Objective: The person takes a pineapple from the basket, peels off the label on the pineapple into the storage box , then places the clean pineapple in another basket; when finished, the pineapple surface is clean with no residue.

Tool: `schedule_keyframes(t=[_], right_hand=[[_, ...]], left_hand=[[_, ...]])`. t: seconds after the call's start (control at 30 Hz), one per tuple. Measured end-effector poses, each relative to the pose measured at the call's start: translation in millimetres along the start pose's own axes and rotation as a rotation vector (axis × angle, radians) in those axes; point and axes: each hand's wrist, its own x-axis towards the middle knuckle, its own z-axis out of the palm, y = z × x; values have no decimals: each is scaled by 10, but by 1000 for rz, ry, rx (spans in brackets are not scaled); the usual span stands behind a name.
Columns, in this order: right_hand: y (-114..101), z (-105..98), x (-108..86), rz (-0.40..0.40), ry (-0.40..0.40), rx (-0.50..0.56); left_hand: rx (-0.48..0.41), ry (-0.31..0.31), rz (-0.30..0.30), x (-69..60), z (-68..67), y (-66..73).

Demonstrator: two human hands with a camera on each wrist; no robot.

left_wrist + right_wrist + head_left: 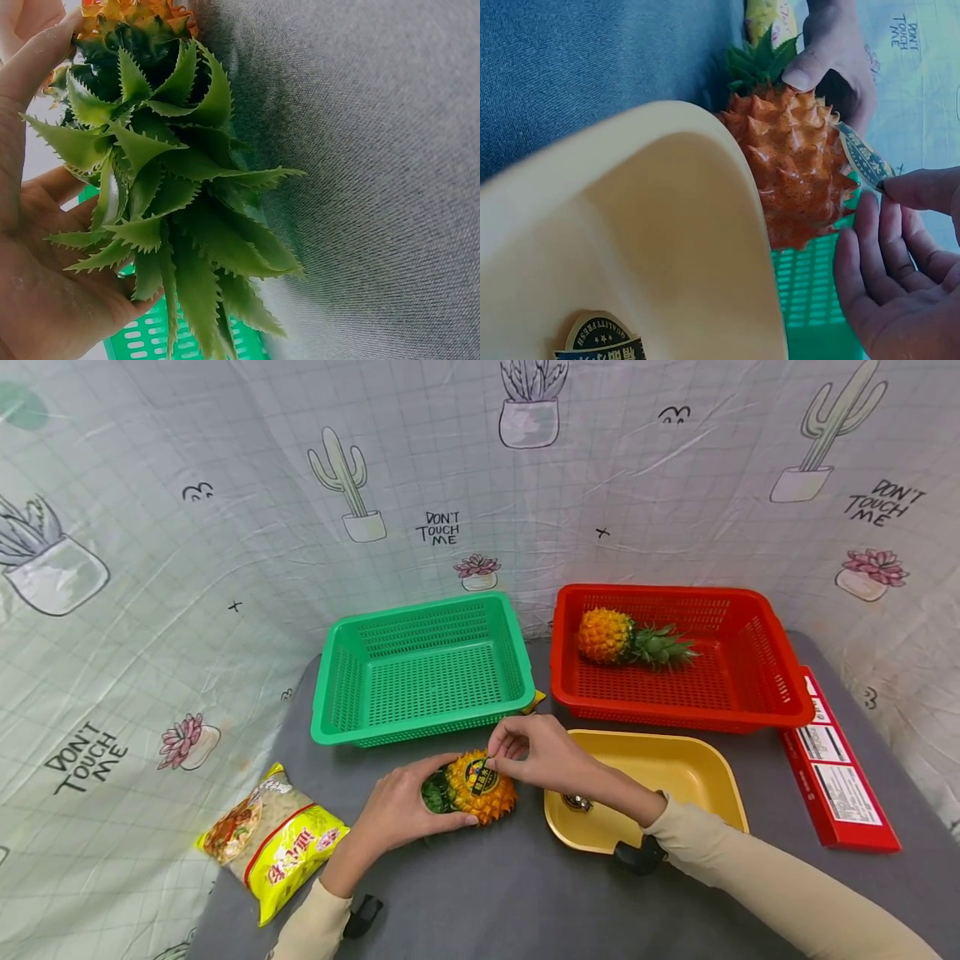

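A small orange pineapple [491, 806] with green leaves [165, 172] lies on the grey table. My left hand [408, 802] grips it from the left where leaves and body meet, thumb on the near side. A round black label [865, 159] with gold print stands partly away from the spiky skin. Between thumb and finger, my right hand [536, 750] pinches that label's edge. Close by the right forearm is a yellow tray [675, 745]; another black label [598, 341] lies inside it.
Behind the hands stand a green basket [322, 693] and a red basket [675, 714], which holds a second pineapple [603, 635]. A yellow food packet [277, 843] lies at left, a red-and-white box [840, 768] at right. A patterned cloth [450, 460] hangs behind.
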Motion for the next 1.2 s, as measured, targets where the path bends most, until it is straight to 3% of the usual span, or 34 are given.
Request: schedule_keyframes(t=[0.33, 0.6, 1.2], right_hand=[[-90, -66, -42, -6, -33, 76], [-60, -249, -101, -19, -30, 74], [201, -758, -517, 128, 10, -27]], left_hand=[[0, 4, 2, -6, -6, 22], [8, 21, 15, -7, -4, 14], [4, 6, -12, -44, -4, 45]])
